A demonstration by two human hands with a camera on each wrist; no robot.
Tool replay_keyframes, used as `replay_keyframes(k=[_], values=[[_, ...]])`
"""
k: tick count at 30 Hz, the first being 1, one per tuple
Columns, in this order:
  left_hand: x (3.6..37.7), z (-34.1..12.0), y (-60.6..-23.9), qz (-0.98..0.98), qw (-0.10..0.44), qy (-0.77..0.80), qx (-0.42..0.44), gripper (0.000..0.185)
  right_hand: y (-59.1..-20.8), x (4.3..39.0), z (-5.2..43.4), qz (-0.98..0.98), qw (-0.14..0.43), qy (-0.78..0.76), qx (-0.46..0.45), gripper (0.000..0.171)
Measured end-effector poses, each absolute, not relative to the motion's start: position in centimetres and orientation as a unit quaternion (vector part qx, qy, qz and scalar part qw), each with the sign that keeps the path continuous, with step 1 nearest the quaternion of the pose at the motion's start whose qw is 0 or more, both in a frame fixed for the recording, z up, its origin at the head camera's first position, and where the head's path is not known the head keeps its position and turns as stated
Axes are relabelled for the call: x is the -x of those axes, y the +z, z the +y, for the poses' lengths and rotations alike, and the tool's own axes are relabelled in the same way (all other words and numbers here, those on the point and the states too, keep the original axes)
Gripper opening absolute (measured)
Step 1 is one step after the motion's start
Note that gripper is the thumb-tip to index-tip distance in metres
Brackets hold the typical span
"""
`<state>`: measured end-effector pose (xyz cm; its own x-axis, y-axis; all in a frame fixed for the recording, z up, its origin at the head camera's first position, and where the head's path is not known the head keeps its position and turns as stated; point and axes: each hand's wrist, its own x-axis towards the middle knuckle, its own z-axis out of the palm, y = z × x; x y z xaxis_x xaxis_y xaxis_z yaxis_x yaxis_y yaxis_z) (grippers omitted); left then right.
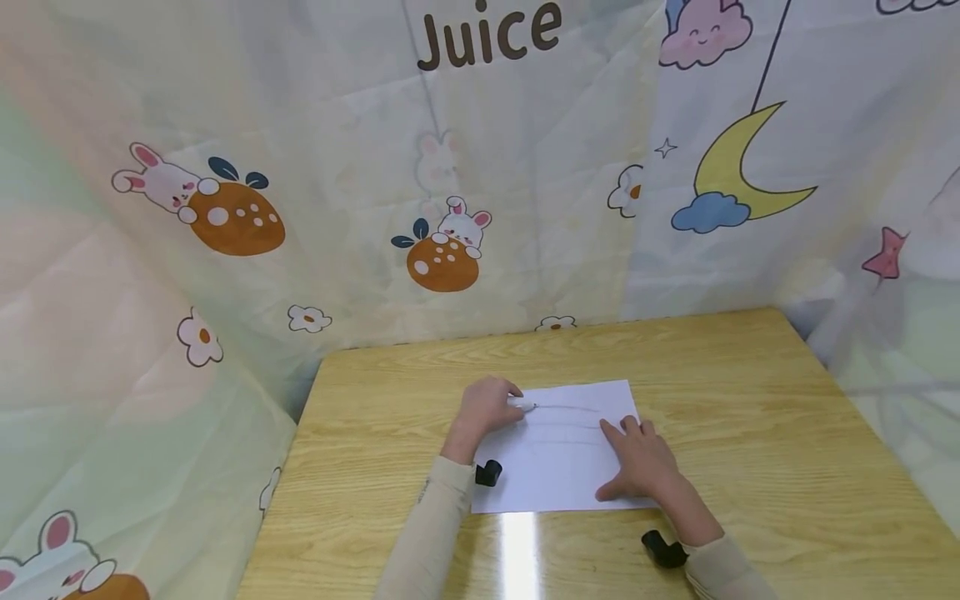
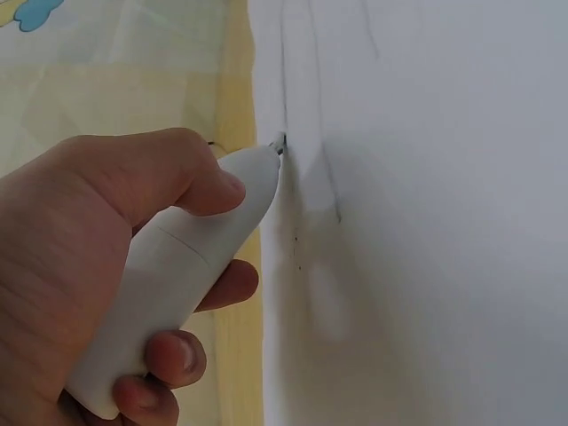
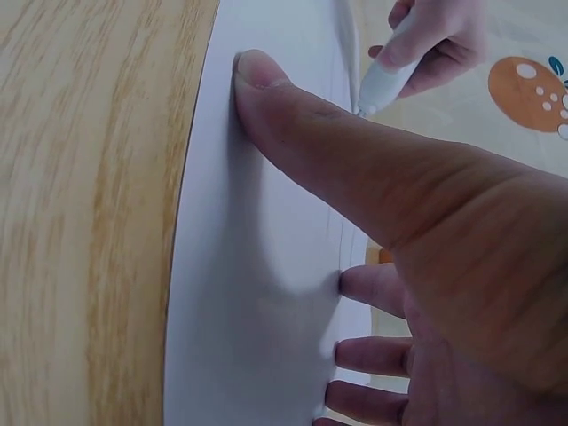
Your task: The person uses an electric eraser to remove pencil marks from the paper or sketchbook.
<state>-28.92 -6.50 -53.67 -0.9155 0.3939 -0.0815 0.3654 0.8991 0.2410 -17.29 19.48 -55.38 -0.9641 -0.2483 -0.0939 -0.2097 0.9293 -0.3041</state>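
While the left hand (image 1: 486,410) pinched a white pen (image 1: 522,404) between thumb and curled fingers, its tip sat on the white paper sheet (image 1: 558,467) near the sheet's far-left corner. Faint pencil-grey lines (image 1: 570,409) ran rightward from the tip across the far part of the sheet. The right hand (image 1: 637,460) lay flat on the sheet's right side, fingers straight and slightly spread, thumb pressed down toward the near edge. The sheet lay in the middle of the light wooden table (image 1: 750,400), slightly skewed. Black wrist mounts (image 1: 488,473) showed at both cuffs of the beige sleeves (image 1: 435,533). A cartoon-print curtain (image 1: 300,167) with rabbits, a moon and the word "Juice" hung on the far side and both flanks.
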Motion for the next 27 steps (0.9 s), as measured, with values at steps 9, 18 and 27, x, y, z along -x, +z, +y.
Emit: replay_keyframes(k=[9, 18, 27], values=[[28.73, -6.61, -53.81, 0.968, 0.054, 0.126, -0.209, 0.028, -55.49, 17.47, 19.39, 0.981, 0.066, -0.141, 0.117, 0.115], [28.81, -6.77, -54.38, 0.966, 0.051, 0.127, -0.218, 0.028, -55.62, 17.39, 19.35, 0.981, 0.069, -0.139, 0.115, 0.116], [29.07, -6.74, -54.60, 0.971, 0.046, 0.118, -0.204, 0.028, -55.91, 17.57, 19.47, 0.981, 0.067, -0.142, 0.116, 0.116]])
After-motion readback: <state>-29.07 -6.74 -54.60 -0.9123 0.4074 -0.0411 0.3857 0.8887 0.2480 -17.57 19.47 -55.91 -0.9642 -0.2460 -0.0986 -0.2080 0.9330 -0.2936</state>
